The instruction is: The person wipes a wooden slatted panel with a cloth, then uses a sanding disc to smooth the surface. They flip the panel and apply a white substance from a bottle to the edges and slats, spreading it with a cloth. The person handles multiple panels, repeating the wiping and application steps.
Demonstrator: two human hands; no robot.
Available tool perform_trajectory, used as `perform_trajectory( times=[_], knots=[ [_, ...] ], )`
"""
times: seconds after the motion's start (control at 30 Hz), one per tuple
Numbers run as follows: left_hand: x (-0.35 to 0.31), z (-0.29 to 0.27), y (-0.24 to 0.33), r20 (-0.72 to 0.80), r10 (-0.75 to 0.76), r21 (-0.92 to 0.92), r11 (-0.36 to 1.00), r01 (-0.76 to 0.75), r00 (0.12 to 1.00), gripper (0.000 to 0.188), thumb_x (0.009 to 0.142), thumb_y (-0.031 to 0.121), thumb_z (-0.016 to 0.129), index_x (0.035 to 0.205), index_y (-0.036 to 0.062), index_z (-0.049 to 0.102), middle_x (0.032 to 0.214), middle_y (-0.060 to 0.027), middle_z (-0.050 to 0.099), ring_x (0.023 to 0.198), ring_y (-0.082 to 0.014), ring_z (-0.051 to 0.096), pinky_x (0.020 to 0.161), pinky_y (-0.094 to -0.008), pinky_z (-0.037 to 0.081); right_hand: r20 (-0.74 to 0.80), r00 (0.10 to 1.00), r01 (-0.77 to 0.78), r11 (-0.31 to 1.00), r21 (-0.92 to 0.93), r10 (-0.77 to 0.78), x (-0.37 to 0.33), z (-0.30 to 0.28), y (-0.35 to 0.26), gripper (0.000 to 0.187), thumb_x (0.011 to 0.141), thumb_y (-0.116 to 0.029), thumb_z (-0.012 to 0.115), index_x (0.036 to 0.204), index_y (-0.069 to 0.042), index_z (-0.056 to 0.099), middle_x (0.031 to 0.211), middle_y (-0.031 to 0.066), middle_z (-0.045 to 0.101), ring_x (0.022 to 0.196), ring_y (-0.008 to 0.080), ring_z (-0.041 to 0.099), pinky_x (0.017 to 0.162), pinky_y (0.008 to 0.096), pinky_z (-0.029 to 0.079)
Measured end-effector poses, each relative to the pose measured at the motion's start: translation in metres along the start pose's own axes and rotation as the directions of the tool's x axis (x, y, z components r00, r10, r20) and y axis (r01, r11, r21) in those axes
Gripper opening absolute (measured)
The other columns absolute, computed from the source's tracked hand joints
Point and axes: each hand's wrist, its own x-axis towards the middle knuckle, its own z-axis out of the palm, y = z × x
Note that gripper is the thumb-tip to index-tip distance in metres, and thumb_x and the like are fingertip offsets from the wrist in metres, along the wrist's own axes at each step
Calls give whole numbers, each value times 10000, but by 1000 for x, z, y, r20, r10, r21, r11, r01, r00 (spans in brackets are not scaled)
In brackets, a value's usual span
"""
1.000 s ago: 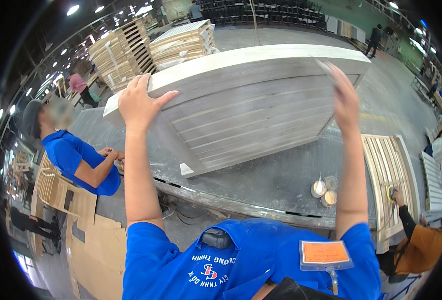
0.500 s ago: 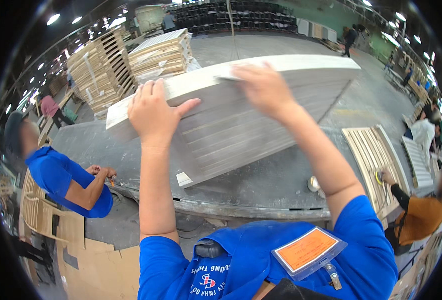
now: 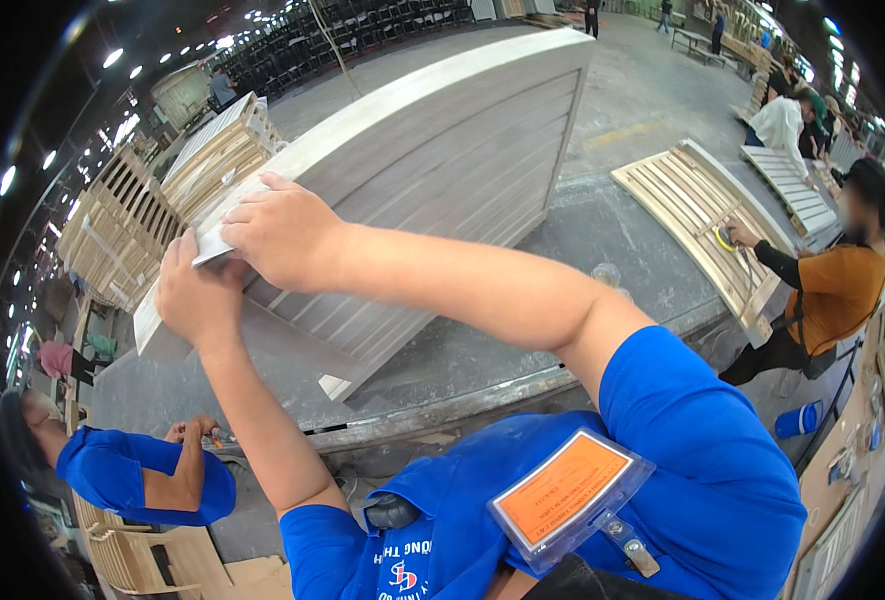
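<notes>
A large grey-white slatted wooden panel (image 3: 442, 150) stands tilted on its lower edge on a grey workbench (image 3: 522, 300). My left hand (image 3: 197, 295) grips the panel's upper edge near its left corner. My right hand (image 3: 282, 235) reaches across my body and lies just right of the left hand, fingers curled over the same edge. A small pale sheet (image 3: 208, 250) sticks out from under it, pressed against the wood. The two hands almost touch.
A person in blue (image 3: 142, 470) leans on the bench at lower left. At right a person in orange (image 3: 832, 290) works on a slatted panel (image 3: 702, 215). Stacks of slatted frames (image 3: 132, 210) stand at back left. A small cup (image 3: 607, 272) sits on the bench.
My right hand has slid along the panel's top edge from the right corner to the left one, beside my left hand. The left hand has kept its grip.
</notes>
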Motion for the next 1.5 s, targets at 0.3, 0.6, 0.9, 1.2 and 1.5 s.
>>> perform_trajectory(
  times=[0.3,0.6,0.9,1.2,1.5],
  knots=[
    [4,3,0,82,-69,109,992,60,994,844,631,763,652,1123,77,679,1168,-94,659,1034,-302,635,879,-401,483,252,833,-459,870,-181,492,-25,-55,58,263,919,-258,475,1063,-184,682,1050,75,687,1017,242,642,914,487,461],
    [6,-1,-6,184,-108,180,981,74,977,759,711,702,639,1221,139,639,1258,-50,624,1138,-277,595,935,-385,461,-81,956,-293,931,-219,282,-86,-26,190,254,832,-233,540,938,-79,712,908,183,692,870,349,669,747,444,537],
    [26,23,-55,378,-22,0,1000,24,926,657,805,502,676,1322,112,563,1325,-124,568,1241,-297,513,1025,-384,387,-188,218,-923,140,-357,958,-409,-193,368,365,955,-284,415,1044,-17,648,1065,242,646,994,402,622,866,479,496],
    [119,69,124,546,346,-264,935,-235,763,709,785,329,737,1366,13,482,1348,-203,528,1269,-327,480,1068,-380,347,147,-280,-905,-209,-371,949,-684,-79,158,311,955,-214,399,1099,-25,601,1039,275,636,976,433,616,838,518,491],
    [140,121,239,519,285,-243,953,-180,806,693,810,484,693,1327,49,540,1238,-186,618,1171,-312,575,984,-383,419,178,-217,-947,-163,-277,960,-697,-79,145,383,879,-78,430,1226,-88,593,1062,206,651,986,387,623,856,479,490]
  ],
)
